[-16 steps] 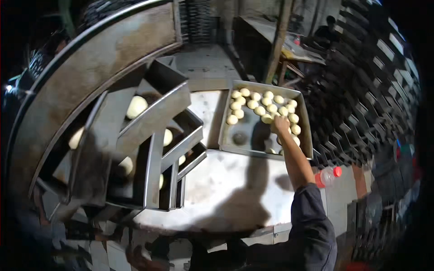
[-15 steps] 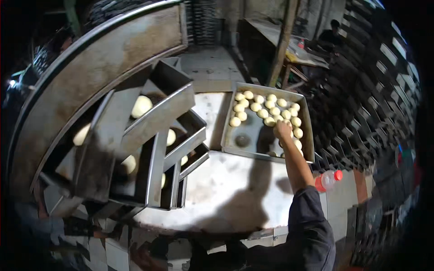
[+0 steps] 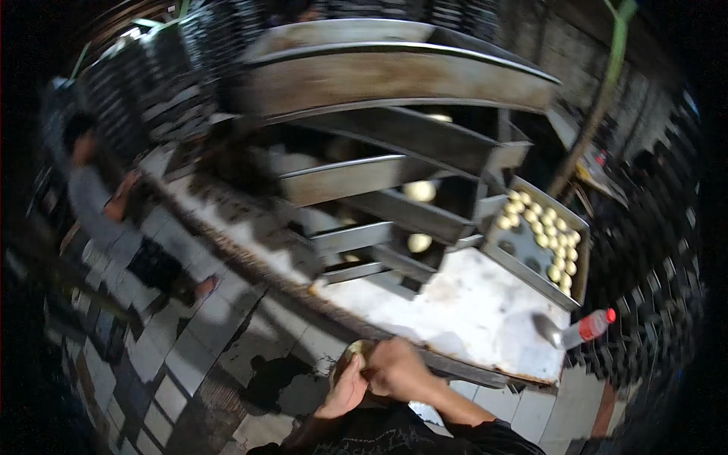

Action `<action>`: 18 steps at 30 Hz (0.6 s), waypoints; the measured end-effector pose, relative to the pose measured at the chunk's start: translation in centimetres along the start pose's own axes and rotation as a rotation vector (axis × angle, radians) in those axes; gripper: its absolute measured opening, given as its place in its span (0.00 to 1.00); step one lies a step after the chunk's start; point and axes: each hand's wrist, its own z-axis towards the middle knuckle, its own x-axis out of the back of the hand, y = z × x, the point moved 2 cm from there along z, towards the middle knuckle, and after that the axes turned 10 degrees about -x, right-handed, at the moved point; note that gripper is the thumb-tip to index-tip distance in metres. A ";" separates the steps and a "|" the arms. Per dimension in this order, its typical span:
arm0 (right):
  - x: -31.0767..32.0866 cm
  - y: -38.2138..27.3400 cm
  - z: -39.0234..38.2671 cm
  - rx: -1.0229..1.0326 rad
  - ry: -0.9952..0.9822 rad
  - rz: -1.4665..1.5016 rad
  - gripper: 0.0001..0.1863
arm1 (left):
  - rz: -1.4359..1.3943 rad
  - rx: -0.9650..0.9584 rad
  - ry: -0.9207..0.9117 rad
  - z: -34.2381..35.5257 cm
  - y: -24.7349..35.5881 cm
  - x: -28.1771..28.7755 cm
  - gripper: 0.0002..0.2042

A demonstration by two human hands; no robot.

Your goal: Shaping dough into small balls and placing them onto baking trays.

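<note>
Both of my hands are close together in front of my body, near the front edge of the white table [image 3: 485, 303]. My left hand [image 3: 347, 390] is curled around a pale, rounded piece [image 3: 359, 347] that looks like dough, mostly hidden by the fingers. Right against it, my right hand [image 3: 398, 369] is closed like a fist; whatever it grips is hidden. On the table's right side, a metal tray [image 3: 531, 279] holds several smooth pale dough balls [image 3: 537, 208], gathered along its far and right sides.
Metal trays [image 3: 341, 182] are stacked crosswise on the table, with larger pale balls [image 3: 419, 191] inside. A clear bottle [image 3: 588, 327] with a red cap stands at the table's right corner. Someone in grey [image 3: 106, 205] is at the left on the tiled floor [image 3: 220, 311].
My view has swung left. My right hand has left the dough-ball tray and come back near my body. My left hand has come into view beside it, around a pale piece.
</note>
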 end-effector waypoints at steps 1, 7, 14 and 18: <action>-2.1 -2.4 0.3 0.207 -0.015 0.004 0.19 | -0.025 0.055 0.038 -0.1 2.8 0.4 0.15; -5.9 -12.1 11.5 0.204 0.161 0.490 0.11 | 0.511 -0.340 0.016 -2.6 9.5 12.6 0.10; -17.6 -2.6 31.8 -0.317 0.418 0.524 0.13 | -0.001 -0.178 0.022 2.8 17.8 15.1 0.21; -21.1 15.3 45.8 -0.543 1.215 0.428 0.17 | -0.013 -0.040 -0.001 11.3 15.8 19.1 0.19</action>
